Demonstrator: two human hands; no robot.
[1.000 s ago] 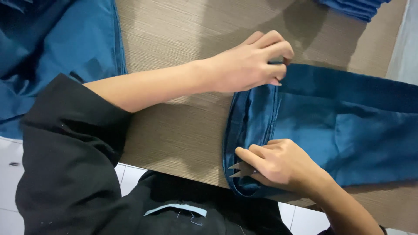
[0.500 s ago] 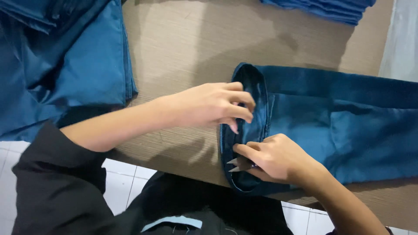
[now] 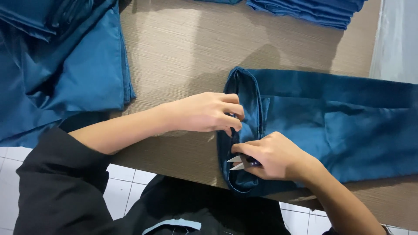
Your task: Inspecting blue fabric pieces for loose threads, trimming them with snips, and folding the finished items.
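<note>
Low in the centre of the frame, small thread snips (image 3: 237, 162) are clamped in the curled right hand (image 3: 278, 156), blades pointing left at the turned-back hem (image 3: 244, 126) of the blue garment (image 3: 339, 122). Just above, the hem's fold is pinched by the left hand (image 3: 204, 112), fingers together. The garment's long axis runs rightward across the wooden table (image 3: 183, 52).

Black top, pushed-up black sleeve (image 3: 61, 182), bare forearms

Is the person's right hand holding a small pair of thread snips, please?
Yes, the right hand grips small thread snips, blades pointing at the blue garment.
</note>
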